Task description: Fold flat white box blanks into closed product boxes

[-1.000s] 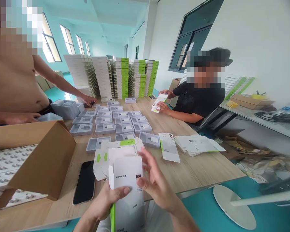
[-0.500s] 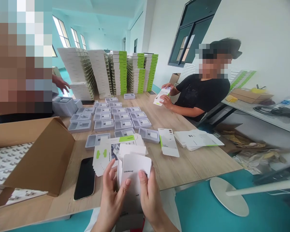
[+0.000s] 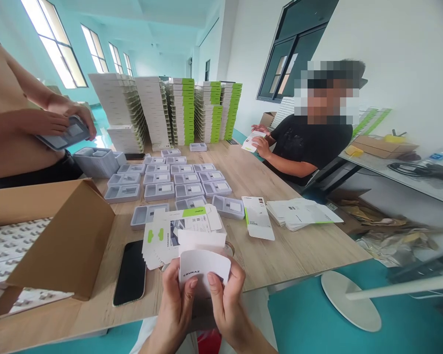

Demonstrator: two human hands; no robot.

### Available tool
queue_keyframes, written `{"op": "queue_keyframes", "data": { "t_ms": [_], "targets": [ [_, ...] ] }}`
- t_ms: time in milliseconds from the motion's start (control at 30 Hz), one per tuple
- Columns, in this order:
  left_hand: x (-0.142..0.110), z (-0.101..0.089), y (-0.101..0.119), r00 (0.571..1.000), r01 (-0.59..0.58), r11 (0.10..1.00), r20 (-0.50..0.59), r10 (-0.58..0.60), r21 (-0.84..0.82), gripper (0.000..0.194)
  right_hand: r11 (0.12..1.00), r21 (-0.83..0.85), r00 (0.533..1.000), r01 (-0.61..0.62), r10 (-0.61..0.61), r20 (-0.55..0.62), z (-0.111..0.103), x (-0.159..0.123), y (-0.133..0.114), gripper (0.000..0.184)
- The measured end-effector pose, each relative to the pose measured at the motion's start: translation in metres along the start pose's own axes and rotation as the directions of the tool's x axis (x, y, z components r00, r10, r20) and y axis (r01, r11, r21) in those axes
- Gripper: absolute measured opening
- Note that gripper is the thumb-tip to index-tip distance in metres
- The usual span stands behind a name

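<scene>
My left hand (image 3: 175,302) and my right hand (image 3: 225,305) both grip a white CEUKAZ cardboard carton (image 3: 203,268) above the table's front edge. Its top panel bows between my fingers, and its lower part is hidden behind my hands. Just beyond them lies a pile of flat white carton blanks (image 3: 158,243) with green marks. A black-screened smartphone (image 3: 130,273) rests to the left of my left hand on the wooden table (image 3: 280,250).
Rows of grey trays (image 3: 173,189) cover the table's middle, beside a brown cardboard box (image 3: 62,241). White-and-green carton stacks (image 3: 180,110) stand behind them. One co-worker's hands hold a grey tray (image 3: 64,132); another person in black holds a white card (image 3: 253,141).
The carton has dropped lower and tilted, with its top panel now bowed between my fingers. The co-worker at left has come back into view holding a grey tray.
</scene>
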State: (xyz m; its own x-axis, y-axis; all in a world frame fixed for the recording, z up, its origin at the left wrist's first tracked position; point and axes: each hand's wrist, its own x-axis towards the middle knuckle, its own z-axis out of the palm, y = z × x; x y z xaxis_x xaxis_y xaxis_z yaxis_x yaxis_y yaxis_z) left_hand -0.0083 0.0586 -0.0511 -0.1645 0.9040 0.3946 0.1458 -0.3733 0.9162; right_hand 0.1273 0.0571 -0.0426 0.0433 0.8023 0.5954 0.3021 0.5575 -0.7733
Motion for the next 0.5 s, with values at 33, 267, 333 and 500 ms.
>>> {"op": "queue_keyframes", "data": {
  "t_ms": [33,267,333,500],
  "targets": [
    [0.000,0.000,0.001,1.000,0.005,1.000,0.011,-0.005,-0.002,0.035,0.999,0.018,0.999,-0.045,0.045,0.007,-0.001,0.001,-0.002,0.046],
    [0.003,-0.012,0.000,0.992,0.047,0.997,0.118,-0.053,0.056,0.038,0.872,0.282,0.912,-0.401,0.408,0.037,-0.014,0.012,-0.024,0.037],
    [0.008,-0.018,-0.004,0.982,-0.126,0.988,0.150,0.112,0.085,0.039,0.842,0.366,0.908,-0.396,0.419,0.019,-0.021,0.019,-0.027,0.038],
    [0.022,-0.029,-0.007,0.844,-0.483,0.874,0.234,0.482,-0.059,0.046,0.820,0.467,0.943,-0.332,0.304,0.136,-0.054,0.046,-0.032,0.034]
  ]
}}
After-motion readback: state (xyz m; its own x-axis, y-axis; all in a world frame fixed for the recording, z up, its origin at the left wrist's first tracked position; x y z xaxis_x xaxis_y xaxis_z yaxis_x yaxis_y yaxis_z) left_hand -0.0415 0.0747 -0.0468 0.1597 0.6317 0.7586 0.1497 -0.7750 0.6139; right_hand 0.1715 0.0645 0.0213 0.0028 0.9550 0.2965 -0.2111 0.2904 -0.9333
